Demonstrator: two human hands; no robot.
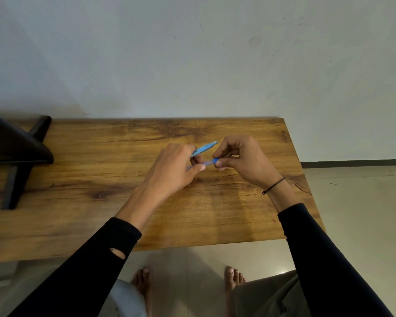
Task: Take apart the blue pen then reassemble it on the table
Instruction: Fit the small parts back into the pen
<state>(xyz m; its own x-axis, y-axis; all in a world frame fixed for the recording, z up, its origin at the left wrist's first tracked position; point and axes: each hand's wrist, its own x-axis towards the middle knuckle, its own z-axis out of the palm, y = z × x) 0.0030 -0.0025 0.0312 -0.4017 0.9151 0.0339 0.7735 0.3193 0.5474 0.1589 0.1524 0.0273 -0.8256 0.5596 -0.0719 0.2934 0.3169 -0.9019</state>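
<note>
Above the middle of the wooden table [101, 202], the left hand [174, 170] is closed on a light blue pen piece [204, 149] angling up-right and a clear barrel [207, 163]. The right hand [242, 159] pinches the barrel's blue end.

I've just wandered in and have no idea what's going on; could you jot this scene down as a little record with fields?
Setting: wooden table against a pale wall
Left hand: holds a light blue pen part and one end of a clear tube
Right hand: fingers pinch the clear tube at its blue end
Pen state: in separate pieces, held above the table
Other: dark stand at left
</note>
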